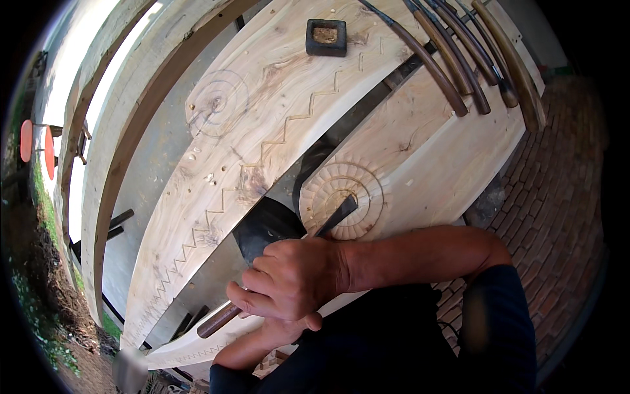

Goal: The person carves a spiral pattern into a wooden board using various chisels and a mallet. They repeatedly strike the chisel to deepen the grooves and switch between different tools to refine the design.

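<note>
My right hand (292, 276) is wrapped around a wood carving gouge (338, 215), fist closed on its shaft and brown handle. The handle's butt sticks out at the lower left, and the flared dark blade points up and right. Its cutting edge lies at the middle of a carved round rosette (321, 190) on the right-hand pale wooden board (407, 141). My left hand (285, 330) sits just below the right one. Its thumb shows, but its fingers are hidden, so their grip cannot be made out.
Several long-handled gouges (453, 72) lie across the far right. A dark square dish (326, 37) stands on the left-hand board (269, 98), which bears a zigzag line, pencilled circles and wood chips. A dark gap separates the boards. Curved timbers (125, 125) rise at left; brick paving (554, 177) lies right.
</note>
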Demonstrator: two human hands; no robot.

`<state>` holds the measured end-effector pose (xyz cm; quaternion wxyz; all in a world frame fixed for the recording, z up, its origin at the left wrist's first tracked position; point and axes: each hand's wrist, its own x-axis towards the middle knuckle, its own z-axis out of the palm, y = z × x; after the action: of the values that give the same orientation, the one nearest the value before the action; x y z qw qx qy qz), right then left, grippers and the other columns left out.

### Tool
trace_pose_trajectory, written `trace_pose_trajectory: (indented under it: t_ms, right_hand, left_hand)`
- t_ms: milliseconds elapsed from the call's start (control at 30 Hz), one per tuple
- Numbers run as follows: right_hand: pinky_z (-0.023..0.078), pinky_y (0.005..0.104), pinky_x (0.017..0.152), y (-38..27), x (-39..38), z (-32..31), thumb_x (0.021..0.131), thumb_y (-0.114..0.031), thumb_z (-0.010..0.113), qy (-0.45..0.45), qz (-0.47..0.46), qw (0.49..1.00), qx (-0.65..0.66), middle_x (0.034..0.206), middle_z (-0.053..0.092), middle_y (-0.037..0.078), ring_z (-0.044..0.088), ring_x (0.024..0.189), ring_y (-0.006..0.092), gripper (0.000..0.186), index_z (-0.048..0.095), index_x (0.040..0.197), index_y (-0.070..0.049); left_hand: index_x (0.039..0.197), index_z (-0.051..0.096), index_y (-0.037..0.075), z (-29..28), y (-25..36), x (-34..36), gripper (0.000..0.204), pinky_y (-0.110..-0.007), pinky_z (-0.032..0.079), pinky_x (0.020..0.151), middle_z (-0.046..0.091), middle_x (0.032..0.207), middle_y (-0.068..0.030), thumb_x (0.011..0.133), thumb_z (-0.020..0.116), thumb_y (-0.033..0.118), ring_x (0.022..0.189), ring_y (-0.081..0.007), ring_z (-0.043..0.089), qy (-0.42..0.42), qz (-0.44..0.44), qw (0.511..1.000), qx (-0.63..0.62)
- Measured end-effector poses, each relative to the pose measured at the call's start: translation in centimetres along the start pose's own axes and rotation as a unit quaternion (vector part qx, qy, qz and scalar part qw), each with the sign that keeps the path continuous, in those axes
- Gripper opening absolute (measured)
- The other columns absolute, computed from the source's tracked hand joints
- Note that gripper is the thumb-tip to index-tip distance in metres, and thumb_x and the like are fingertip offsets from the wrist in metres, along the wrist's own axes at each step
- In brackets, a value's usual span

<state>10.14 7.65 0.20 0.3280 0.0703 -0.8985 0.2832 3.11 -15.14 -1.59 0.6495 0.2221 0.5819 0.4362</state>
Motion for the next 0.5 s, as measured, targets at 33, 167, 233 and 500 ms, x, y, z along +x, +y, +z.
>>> trace_pose_trajectory:
  t_ms: [33,167,233,500]
  right_hand:
    - [0.041,0.0261,0.05,-0.18,-0.12,0.17,0.084,-0.033,0.07,0.005,0.001,1.0,0.004,0.072,0.048,-0.001,0.055,0.058,0.0107,0.038,0.069,0.106,-0.002]
    - [0.04,0.026,0.05,-0.7,-0.34,0.58,0.081,-0.038,0.068,0.027,-0.003,1.0,0.003,0.073,0.049,-0.001,0.055,0.059,0.0104,0.045,0.069,0.107,-0.001]
    - [0.041,0.0261,0.05,-0.72,-0.34,0.55,0.079,-0.041,0.066,0.033,-0.002,0.999,0.002,0.073,0.049,-0.001,0.056,0.06,0.0103,0.049,0.069,0.108,-0.001]
    - [0.042,0.0263,0.051,-0.05,-0.39,0.54,0.079,-0.041,0.066,0.02,-0.009,0.999,-0.033,0.074,0.05,-0.001,0.057,0.062,0.0105,0.051,0.068,0.111,-0.002]
  left_hand:
    - [0.151,0.045,0.001,0.17,-0.06,0.18,0.1,-0.038,0.05,0.104,0.054,0.143,-0.0074,0.087,0.079,0.07,0.13,-0.0202,0.055,0.002,-0.001,1.0,-0.014]
    - [0.148,0.047,0.002,0.49,-0.01,0.2,0.097,-0.038,0.049,0.101,0.054,0.139,-0.0063,0.087,0.08,0.07,0.126,-0.0194,0.055,0.002,-0.006,0.999,-0.049]
    - [0.147,0.047,0.003,0.59,-0.06,0.31,0.096,-0.037,0.048,0.1,0.054,0.138,-0.0057,0.087,0.08,0.07,0.125,-0.0191,0.055,0.002,-0.009,0.998,-0.063]
    - [0.14,0.05,0.007,0.44,0.4,0.33,0.089,-0.036,0.047,0.095,0.055,0.13,-0.0033,0.086,0.081,0.071,0.118,-0.0175,0.055,0.003,-0.011,0.994,-0.107]
